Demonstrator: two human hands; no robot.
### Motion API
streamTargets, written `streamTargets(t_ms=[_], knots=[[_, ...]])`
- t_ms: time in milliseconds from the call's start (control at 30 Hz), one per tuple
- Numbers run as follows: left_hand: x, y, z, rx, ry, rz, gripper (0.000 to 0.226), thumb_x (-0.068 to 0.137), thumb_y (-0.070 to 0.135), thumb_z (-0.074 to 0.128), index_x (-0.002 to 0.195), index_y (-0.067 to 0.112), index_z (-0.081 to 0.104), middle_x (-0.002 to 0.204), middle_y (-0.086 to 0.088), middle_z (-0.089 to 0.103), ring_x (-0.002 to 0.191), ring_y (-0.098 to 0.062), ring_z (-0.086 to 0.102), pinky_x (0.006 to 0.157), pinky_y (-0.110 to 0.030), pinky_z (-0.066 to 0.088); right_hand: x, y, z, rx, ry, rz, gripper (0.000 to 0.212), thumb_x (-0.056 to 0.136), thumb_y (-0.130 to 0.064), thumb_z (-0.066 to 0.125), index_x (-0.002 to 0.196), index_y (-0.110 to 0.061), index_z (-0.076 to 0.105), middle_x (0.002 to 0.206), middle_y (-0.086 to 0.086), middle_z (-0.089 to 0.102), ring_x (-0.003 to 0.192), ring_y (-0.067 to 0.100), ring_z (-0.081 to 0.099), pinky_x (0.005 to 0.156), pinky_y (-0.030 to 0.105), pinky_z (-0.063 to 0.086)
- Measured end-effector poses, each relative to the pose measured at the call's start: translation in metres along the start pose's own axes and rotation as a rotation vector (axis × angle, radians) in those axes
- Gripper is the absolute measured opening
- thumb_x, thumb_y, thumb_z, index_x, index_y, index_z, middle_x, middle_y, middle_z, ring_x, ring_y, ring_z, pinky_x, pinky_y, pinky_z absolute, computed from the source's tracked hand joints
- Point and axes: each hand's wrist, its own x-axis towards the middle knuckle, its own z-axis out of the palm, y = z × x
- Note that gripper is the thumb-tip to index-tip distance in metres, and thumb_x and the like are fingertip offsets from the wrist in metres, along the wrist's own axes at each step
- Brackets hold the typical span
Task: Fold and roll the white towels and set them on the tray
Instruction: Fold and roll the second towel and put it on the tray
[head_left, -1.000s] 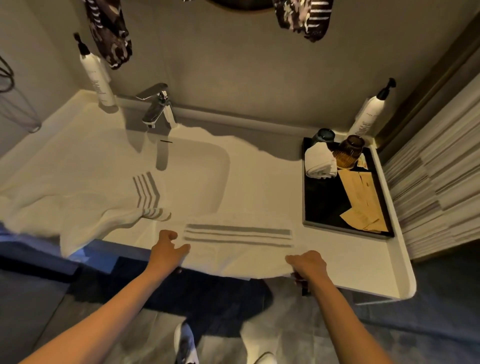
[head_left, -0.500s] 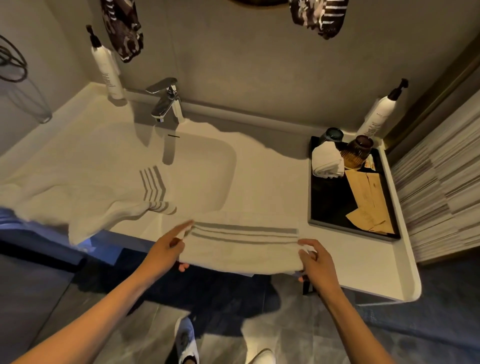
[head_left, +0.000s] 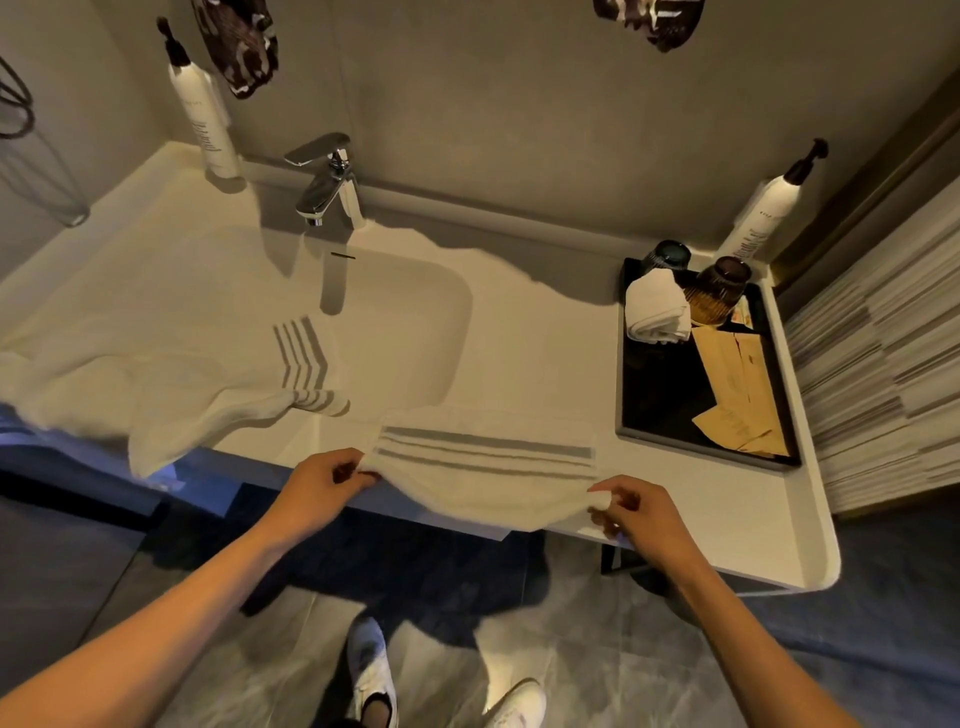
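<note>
1. At the right end of the white counter (head_left: 524, 338), a black rectangular tray (head_left: 670, 410) holds one rolled white towel (head_left: 655, 307) at its far left corner, two dark ribbed glass tumblers (head_left: 722, 283) behind and beside the roll, and several tan paper sachets (head_left: 737, 395) spread along its right side.

2. Near the front edge of the counter, a folded white towel with grey stripes (head_left: 485, 470) lies partly on the surface and sags over the edge. The left hand (head_left: 317, 491) pinches its left corner between thumb and fingers; the right hand (head_left: 641, 517) pinches its right corner the same way.

3. A second white striped towel (head_left: 171, 384), unfolded and crumpled, is draped over the left side of the rectangular white sink basin (head_left: 405, 332) and hangs off the counter front.

4. A chrome single-lever faucet (head_left: 330, 182) stands behind the basin. One white pump bottle with a black top (head_left: 202, 114) stands at the far left corner, another white pump bottle (head_left: 766, 210) just behind the tray; the print on both is too small to read.

5. Dark patterned fabric (head_left: 239, 41) hangs at the top of the frame. White sneakers (head_left: 371, 670) stand on the grey floor below.
</note>
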Motion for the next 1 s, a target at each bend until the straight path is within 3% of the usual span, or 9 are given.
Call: streamTargets(t_ms=[100, 200, 300, 400, 500, 633, 767, 900, 1000], knots=[[0.005, 0.002, -0.004, 0.009, 0.104, -0.011, 0.009, 0.088, 0.018, 0.073, 0.088, 0.015, 0.065, 0.089, -0.003, 0.061, 0.083, -0.019, 0.058, 0.069, -0.025, 0.042, 0.002, 0.001, -0.001, -0.025, 0.018, -0.001, 0.016, 0.095, -0.012, 0.06, 0.085, -0.002, 0.067, 0.071, 0.023, 0.064, 0.058, 0.021, 0.056, 0.056, 0.032, 0.048], [0.008, 0.007, -0.01, -0.115, 0.081, -0.028, 0.015, 0.089, 0.021, 0.072, 0.102, 0.017, 0.066, 0.097, 0.005, 0.065, 0.087, -0.009, 0.061, 0.075, -0.026, 0.045, 0.008, 0.002, -0.001, -0.135, 0.074, -0.017, 0.032, 0.094, -0.025, 0.063, 0.073, -0.001, 0.056, 0.073, 0.021, 0.057, 0.062, 0.019, 0.053, 0.06, 0.033, 0.044], [0.015, 0.012, -0.009, -0.121, 0.031, -0.079, 0.028, 0.093, 0.028, 0.066, 0.077, 0.006, 0.061, 0.067, -0.007, 0.065, 0.067, -0.017, 0.062, 0.066, -0.032, 0.042, 0.016, 0.001, 0.003, -0.091, 0.082, 0.063, 0.027, 0.089, -0.034, 0.066, 0.067, -0.021, 0.056, 0.073, 0.008, 0.058, 0.07, 0.025, 0.055, 0.069, 0.04, 0.046], [0.027, 0.021, -0.006, -0.113, 0.073, -0.113, 0.043, 0.096, 0.031, 0.062, 0.066, 0.01, 0.038, 0.061, -0.013, 0.045, 0.06, -0.022, 0.052, 0.061, -0.033, 0.032, 0.03, 0.004, 0.007, -0.001, 0.133, 0.125, 0.019, 0.086, -0.035, 0.065, 0.073, -0.022, 0.063, 0.079, 0.015, 0.063, 0.076, 0.033, 0.06, 0.073, 0.046, 0.053], [0.042, 0.029, -0.006, -0.077, 0.115, -0.085, 0.045, 0.097, 0.039, 0.058, 0.073, 0.002, 0.046, 0.063, -0.022, 0.053, 0.06, -0.024, 0.053, 0.061, -0.035, 0.033, 0.037, -0.009, 0.01, -0.127, 0.186, 0.061, 0.021, 0.096, -0.025, 0.057, 0.09, -0.005, 0.061, 0.087, 0.014, 0.063, 0.082, 0.031, 0.06, 0.074, 0.046, 0.052], [0.06, 0.034, -0.004, -0.003, 0.153, -0.059, 0.043, 0.096, 0.038, 0.06, 0.067, 0.007, 0.053, 0.058, -0.011, 0.059, 0.056, -0.021, 0.054, 0.058, -0.031, 0.036, 0.045, -0.016, 0.014, -0.206, 0.247, 0.056, 0.028, 0.098, -0.023, 0.054, 0.089, 0.003, 0.06, 0.084, 0.014, 0.061, 0.078, 0.027, 0.055, 0.066, 0.034, 0.041], [0.081, 0.022, 0.001, 0.139, 0.178, -0.101, 0.05, 0.092, 0.045, 0.062, 0.062, 0.006, 0.055, 0.062, -0.015, 0.058, 0.064, -0.031, 0.058, 0.06, -0.036, 0.039, 0.052, -0.012, 0.018, -0.327, 0.271, 0.131, 0.027, 0.095, -0.028, 0.058, 0.075, -0.01, 0.057, 0.074, 0.005, 0.058, 0.075, 0.026, 0.056, 0.065, 0.031, 0.04], [0.083, 0.029, 0.007, 0.204, 0.254, -0.11, 0.031, 0.092, 0.044, 0.063, 0.088, 0.014, 0.058, 0.079, -0.003, 0.061, 0.074, -0.024, 0.059, 0.059, -0.033, 0.039, 0.048, -0.015, 0.022, -0.382, 0.342, 0.214, 0.029, 0.092, -0.04, 0.059, 0.086, -0.012, 0.057, 0.083, 0.004, 0.06, 0.082, 0.026, 0.06, 0.069, 0.031, 0.042], [0.07, 0.042, 0.021, 0.399, 0.444, 0.207, 0.023, 0.095, 0.03, 0.058, 0.107, 0.011, 0.062, 0.101, -0.006, 0.062, 0.089, -0.025, 0.058, 0.073, -0.038, 0.046, 0.036, -0.026, 0.038, -0.399, 0.56, -0.003, 0.024, 0.096, -0.034, 0.055, 0.102, -0.011, 0.057, 0.1, 0.004, 0.061, 0.086, 0.019, 0.056, 0.075, 0.032, 0.044]])
